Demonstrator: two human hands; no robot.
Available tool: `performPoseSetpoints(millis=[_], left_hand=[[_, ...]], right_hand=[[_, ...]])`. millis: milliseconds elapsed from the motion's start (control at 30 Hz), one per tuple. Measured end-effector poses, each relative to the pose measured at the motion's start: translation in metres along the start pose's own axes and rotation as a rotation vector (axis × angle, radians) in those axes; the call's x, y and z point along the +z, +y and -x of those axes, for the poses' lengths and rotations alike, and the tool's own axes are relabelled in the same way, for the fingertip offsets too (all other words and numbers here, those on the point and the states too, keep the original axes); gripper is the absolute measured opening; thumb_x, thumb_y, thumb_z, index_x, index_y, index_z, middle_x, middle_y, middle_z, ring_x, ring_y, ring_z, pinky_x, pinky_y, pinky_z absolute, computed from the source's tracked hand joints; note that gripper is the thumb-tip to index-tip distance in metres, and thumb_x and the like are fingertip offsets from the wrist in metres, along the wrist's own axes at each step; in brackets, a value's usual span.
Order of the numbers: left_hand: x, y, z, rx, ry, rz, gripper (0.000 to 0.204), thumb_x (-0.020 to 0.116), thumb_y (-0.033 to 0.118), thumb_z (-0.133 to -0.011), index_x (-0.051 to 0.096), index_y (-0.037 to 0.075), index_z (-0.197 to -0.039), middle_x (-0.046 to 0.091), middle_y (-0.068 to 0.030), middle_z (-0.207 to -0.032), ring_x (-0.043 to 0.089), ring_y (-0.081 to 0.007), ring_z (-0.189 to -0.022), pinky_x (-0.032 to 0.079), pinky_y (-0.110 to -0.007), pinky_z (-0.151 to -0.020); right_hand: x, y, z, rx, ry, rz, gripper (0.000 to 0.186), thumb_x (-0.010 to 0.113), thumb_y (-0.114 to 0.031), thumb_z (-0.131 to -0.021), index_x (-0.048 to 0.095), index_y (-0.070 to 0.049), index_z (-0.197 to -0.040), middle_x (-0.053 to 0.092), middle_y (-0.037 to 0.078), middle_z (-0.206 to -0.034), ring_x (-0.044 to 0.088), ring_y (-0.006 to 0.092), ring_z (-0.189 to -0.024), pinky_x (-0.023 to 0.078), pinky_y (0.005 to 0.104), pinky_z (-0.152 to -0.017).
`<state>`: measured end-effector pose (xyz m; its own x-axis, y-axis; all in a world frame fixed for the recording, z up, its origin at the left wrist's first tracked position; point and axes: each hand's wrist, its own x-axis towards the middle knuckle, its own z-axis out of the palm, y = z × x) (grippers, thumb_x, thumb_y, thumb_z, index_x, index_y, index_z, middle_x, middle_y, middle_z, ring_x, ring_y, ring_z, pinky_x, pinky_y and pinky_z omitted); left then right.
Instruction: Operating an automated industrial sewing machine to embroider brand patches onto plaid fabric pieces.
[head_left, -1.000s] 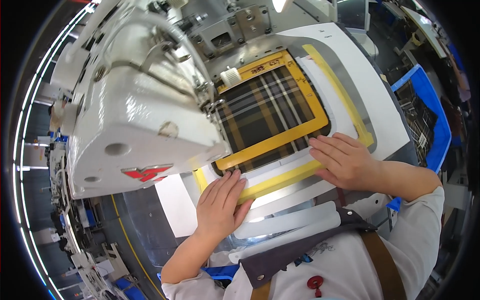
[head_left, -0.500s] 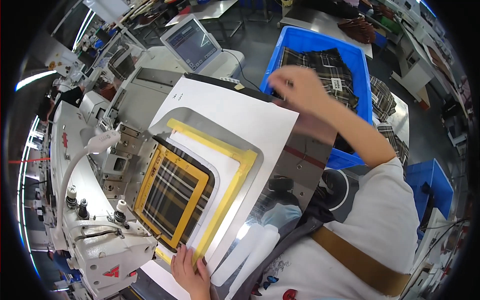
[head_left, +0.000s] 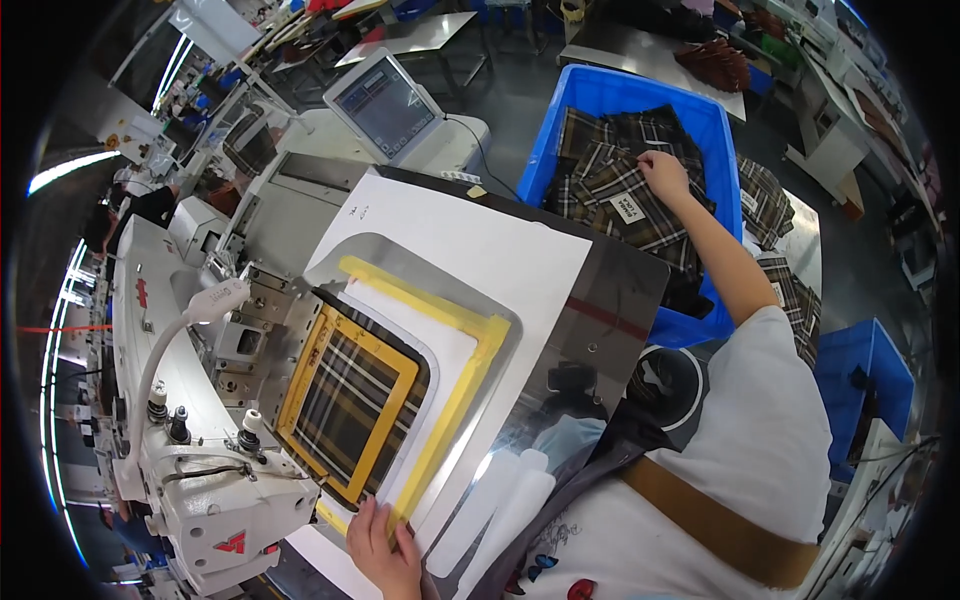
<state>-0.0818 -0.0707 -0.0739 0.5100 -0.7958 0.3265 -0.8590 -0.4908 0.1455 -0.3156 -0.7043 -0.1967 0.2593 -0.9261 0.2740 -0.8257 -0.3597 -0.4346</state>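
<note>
My right hand [head_left: 667, 178] reaches over the blue plastic bin [head_left: 737, 172] and pinches the edge of a plaid fabric piece [head_left: 612, 183] with a white label [head_left: 630, 207] on it. More plaid pieces lie beneath. At the near end of the sewing machine's bed, my left hand [head_left: 386, 556] rests with fingers stretched out, touching the lower edge by the yellow tape [head_left: 440, 440]. Beside its fingertips, a yellow clamp frame [head_left: 388, 425] lies over another plaid piece [head_left: 345, 395], inside a white template with rounded corners.
The white sewing machine head [head_left: 225, 500] stands close at left, with a bent lamp [head_left: 218, 300] above the bed. A tilted control screen [head_left: 383, 108] is behind. White strips [head_left: 500, 510] and a light-blue face mask [head_left: 570, 440] lie near my body. Another blue bin [head_left: 865, 390] sits at right.
My right hand has moved right and into the bin, where it now grips a labelled plaid piece whose label has shifted left. My left hand stays at the template's near edge.
</note>
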Motion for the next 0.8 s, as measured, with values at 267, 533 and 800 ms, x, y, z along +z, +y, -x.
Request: performPoseSetpoints(millis=[267,533,800], left_hand=[[-0.006,0.003,-0.009,0.001,-0.014,0.07,0.028,0.066,0.013,-0.078,0.064,0.007,-0.106,0.062,-0.0117,-0.12,0.059,-0.031,-0.11,0.042,-0.045,-0.097],[-0.011,-0.002,-0.007,-0.046,0.041,0.101,0.027,0.069,0.011,-0.074,0.065,0.008,-0.101,0.064,-0.0092,-0.115,0.061,-0.0291,-0.107,0.044,-0.045,-0.096],[-0.025,-0.05,-0.014,-0.228,0.064,0.129,0.021,0.066,0.009,-0.078,0.065,0.005,-0.098,0.066,-0.0094,-0.111,0.061,-0.03,-0.106,0.044,-0.042,-0.096]], right_hand=[[-0.137,-0.162,0.063,-0.664,0.354,-0.509,0.013,0.055,-0.005,-0.093,0.064,-0.002,-0.102,0.066,0.011,-0.095,0.064,0.0222,-0.09,0.047,0.0281,-0.08],[-0.127,-0.332,0.11,-1.22,-0.541,-0.637,0.017,0.055,-0.007,-0.092,0.065,-0.006,-0.105,0.064,0.009,-0.095,0.06,0.0236,-0.089,0.047,0.0291,-0.079],[0.006,-0.451,0.179,-1.252,-0.925,-0.555,0.02,0.064,-0.014,-0.085,0.066,-0.007,-0.103,0.067,0.009,-0.09,0.064,0.028,-0.087,0.051,0.038,-0.076]])
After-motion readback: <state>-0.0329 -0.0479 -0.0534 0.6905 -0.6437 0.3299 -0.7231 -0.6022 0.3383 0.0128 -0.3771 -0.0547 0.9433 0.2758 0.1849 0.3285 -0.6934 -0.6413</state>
